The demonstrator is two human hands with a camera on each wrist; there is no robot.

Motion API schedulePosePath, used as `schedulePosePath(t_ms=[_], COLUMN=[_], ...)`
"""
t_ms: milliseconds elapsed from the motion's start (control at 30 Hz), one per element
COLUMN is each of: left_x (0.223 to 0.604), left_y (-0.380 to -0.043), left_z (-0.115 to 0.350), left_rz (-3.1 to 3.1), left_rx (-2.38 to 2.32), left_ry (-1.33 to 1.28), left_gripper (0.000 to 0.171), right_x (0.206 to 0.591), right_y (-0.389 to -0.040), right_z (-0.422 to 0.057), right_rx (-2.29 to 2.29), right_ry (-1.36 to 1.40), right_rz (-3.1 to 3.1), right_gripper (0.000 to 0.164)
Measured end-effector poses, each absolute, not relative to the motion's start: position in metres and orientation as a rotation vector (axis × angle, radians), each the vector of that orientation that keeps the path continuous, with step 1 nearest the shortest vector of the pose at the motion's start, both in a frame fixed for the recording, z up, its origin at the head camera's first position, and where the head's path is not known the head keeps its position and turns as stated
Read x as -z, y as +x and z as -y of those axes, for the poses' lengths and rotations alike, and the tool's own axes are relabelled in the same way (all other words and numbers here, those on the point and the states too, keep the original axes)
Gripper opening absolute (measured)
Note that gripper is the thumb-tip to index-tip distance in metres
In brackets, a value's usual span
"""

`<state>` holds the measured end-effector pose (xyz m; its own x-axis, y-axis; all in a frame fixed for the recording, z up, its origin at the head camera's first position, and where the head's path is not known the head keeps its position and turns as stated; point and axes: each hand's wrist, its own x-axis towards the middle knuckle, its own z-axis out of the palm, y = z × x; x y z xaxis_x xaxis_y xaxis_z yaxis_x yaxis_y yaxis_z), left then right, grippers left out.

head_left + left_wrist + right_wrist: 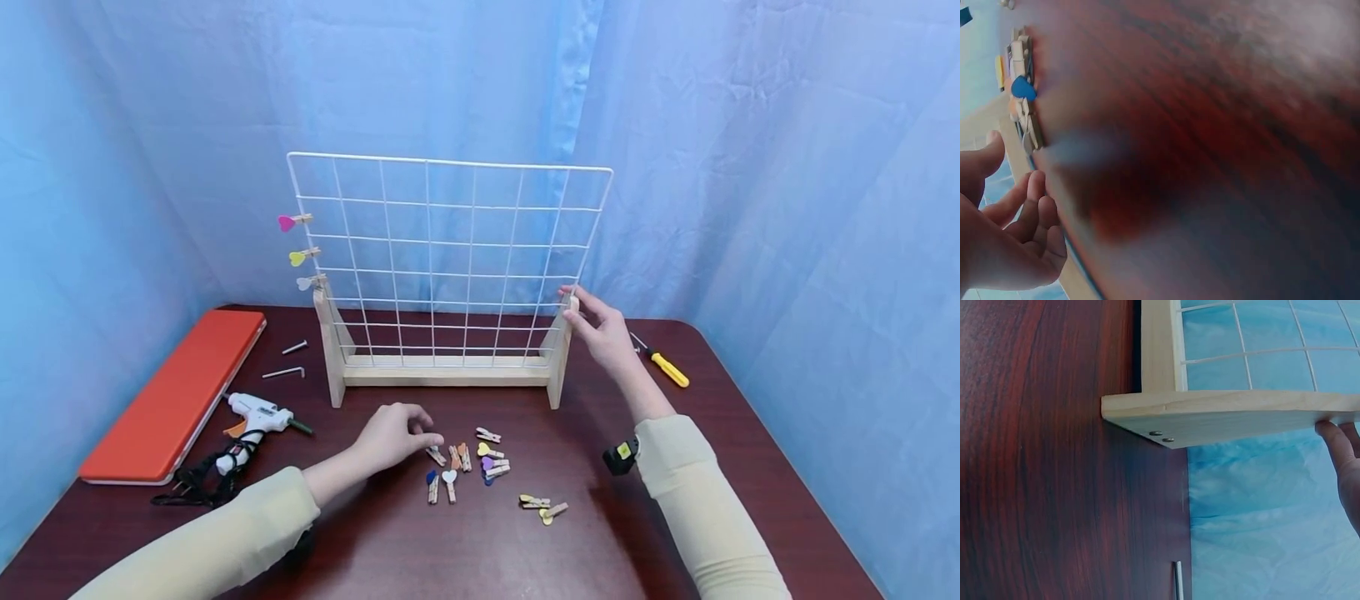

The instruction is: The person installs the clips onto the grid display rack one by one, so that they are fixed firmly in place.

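Note:
A white wire grid [450,242] stands in a wooden stand [446,377] at mid-table. My right hand [603,329] holds the top of the stand's right upright [1210,419] between thumb and fingers. Three small clothespins with hearts sit on the grid's left edge: a pink one [287,222], a yellow one [297,258] and a white one [305,283]. My left hand [392,435] hovers just left of several loose heart clothespins [450,486], its thumb and fingertips apart in the left wrist view. A clothespin [436,455] lies right below its thumb; no contact shows.
On the left lie a red-orange case [176,392], a white glue gun [255,421] with a black cord, a hex key [285,372] and a screw [295,347]. A yellow-handled screwdriver [669,369] lies right of the stand. Blue curtains [810,208] surround the table.

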<state>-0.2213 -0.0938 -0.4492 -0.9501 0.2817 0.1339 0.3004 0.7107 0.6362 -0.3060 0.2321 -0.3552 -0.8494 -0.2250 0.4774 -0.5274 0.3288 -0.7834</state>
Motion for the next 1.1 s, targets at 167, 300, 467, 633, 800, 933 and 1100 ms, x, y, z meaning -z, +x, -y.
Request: schedulePosePath(t_ms=[167,300,467,633,800,933,1100], left_x=[0.454,0.454,0.452,0.448,0.430,0.403,0.360], left_y=[-0.220,-0.220,-0.221,-0.225,-0.228,-0.231,-0.233], left_z=[0.086,0.086,0.089,0.098,0.108,0.121,0.141], left_rz=[2.928,2.933,2.935,2.920,2.903,2.836,2.695], left_rx=[1.021,1.046,1.088,1.162,1.238,1.255,1.247], left_ry=[-0.536,-0.570,-0.613,-0.627,-0.586,-0.615,-0.544], left_gripper=[0.018,0.017,0.011,0.010,0.010,0.006,0.005], right_x=[0.356,0.358,0.360,0.360,0.359,0.362,0.365], right_y=[-0.306,-0.306,-0.305,-0.304,-0.305,-0.305,-0.304], right_z=[-0.232,-0.231,-0.232,-0.233,-0.232,-0.232,-0.233], right_rx=[-1.476,-1.462,-1.426,-1.373,-1.330,-1.333,-1.354], right_ry=[0.680,0.696,0.681,0.702,0.721,0.702,0.685], right_rz=[2.330,2.324,2.353,2.352,2.349,2.374,2.389], right_gripper=[0.046,0.050,0.052,0.055,0.061,0.062,0.061])
